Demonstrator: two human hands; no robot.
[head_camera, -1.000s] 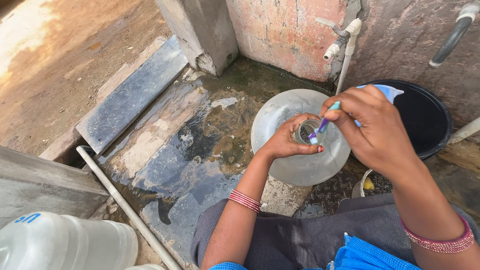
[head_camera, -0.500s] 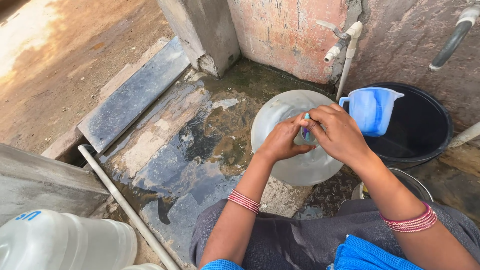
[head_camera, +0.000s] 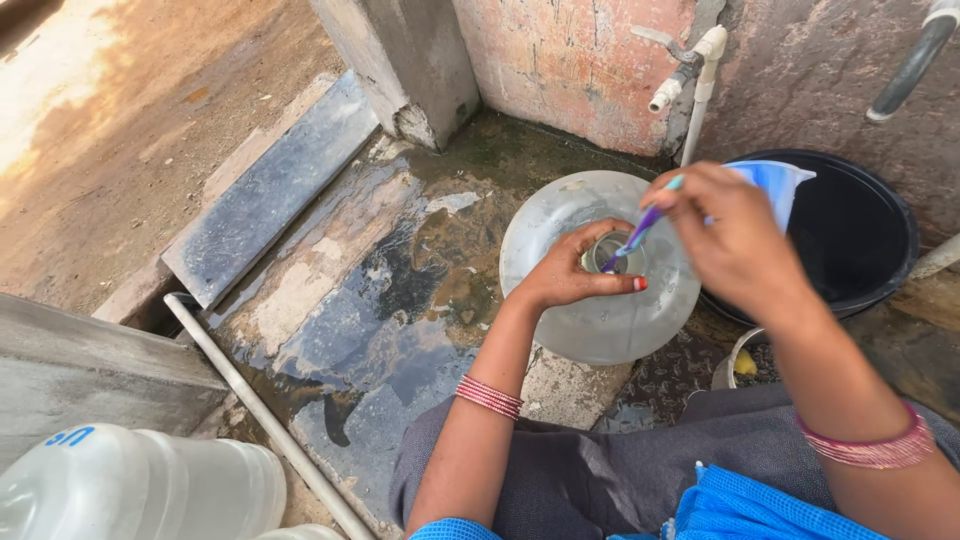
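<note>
The left hand (head_camera: 570, 275) gripped the neck of the large clear water jug (head_camera: 600, 270), fingers curled, steadying it upright at frame centre. The right hand (head_camera: 735, 240), at 3 o'clock, pinched a toothbrush (head_camera: 640, 228), bristles angled into the mouth.

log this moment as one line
left hand: grips jug neck | right hand: holds brush in jug mouth | tub behind | ground wet
</note>
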